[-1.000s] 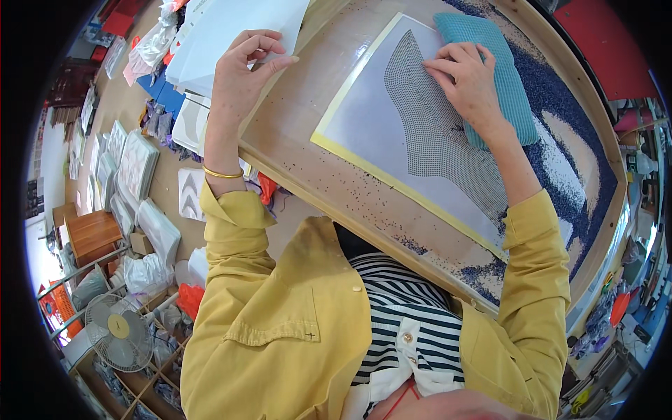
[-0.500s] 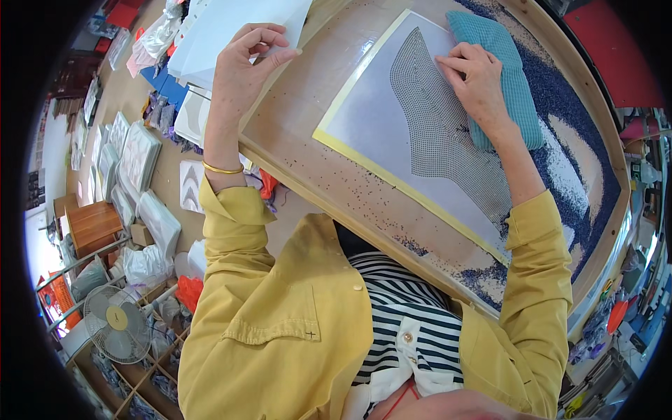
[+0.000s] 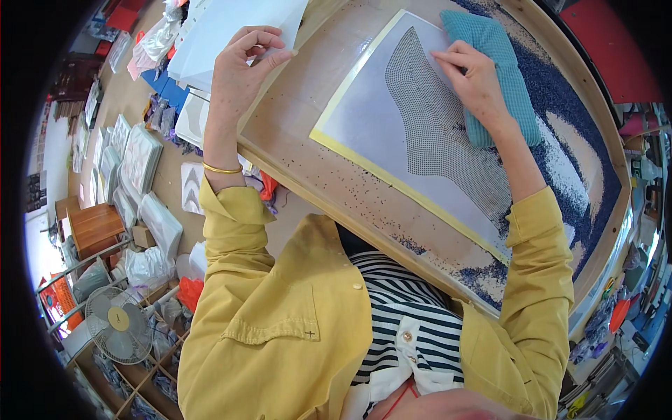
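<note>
My left hand [image 3: 245,73] is raised over the tray's left edge, beside white sheets [image 3: 231,35]. Its fingers are curled with the thumb tip near them; whatever lies between them, if anything, is too small or clear to make out. My right hand [image 3: 472,80] is closed in a pinch over a pale lilac sheet with a yellow border [image 3: 350,126]. Nothing nameable shows in that pinch. A curved, tapering pattern of small dark dots [image 3: 427,126] covers part of the sheet. Under and beside my right wrist lies a teal checked cushion [image 3: 507,77].
A wooden-rimmed tray [image 3: 329,199] holds the sheet, with dark blue beads [image 3: 560,91] heaped along its right side and scattered near its front. Wrapped flat packets [image 3: 143,161] stand at the left, above a white fan [image 3: 119,323]. A red surface [image 3: 609,49] lies at the far right.
The sheet and cushion sit slightly further left in the view. My right fingertips are a little higher and further left. My left hand keeps nearly the same pose.
</note>
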Demonstrator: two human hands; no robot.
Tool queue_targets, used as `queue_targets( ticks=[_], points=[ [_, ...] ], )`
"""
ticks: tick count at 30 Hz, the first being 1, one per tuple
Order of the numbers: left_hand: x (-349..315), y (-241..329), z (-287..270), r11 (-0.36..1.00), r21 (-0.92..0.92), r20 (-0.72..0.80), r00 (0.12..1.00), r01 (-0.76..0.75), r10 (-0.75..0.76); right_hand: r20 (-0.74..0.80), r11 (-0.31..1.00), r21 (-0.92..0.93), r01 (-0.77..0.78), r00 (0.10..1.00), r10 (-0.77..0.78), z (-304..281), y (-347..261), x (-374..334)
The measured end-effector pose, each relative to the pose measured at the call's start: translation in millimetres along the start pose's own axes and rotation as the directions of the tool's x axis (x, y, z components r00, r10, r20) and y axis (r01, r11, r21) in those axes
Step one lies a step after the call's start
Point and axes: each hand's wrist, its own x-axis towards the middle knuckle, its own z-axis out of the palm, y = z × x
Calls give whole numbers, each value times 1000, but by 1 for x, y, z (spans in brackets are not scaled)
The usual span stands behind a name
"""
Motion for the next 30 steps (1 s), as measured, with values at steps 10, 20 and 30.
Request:
queue_targets(
  ticks=[10, 20, 30],
  points=[
    [0, 0, 0, 999, -21, 1, 1000, 30, -30, -16, 979, -197, 56, 998, -60, 0, -9, -4],
    [0, 2, 0, 998, 31, -4, 999, 51, -51, 5, 976, -207, 71, 997, -72, 3, -6, -6],
    [1, 2, 1, 1000, 8, -9, 1000, 24, -24, -28, 980, -197, -6, 1000, 1, 1, -6, -7]
  ],
)
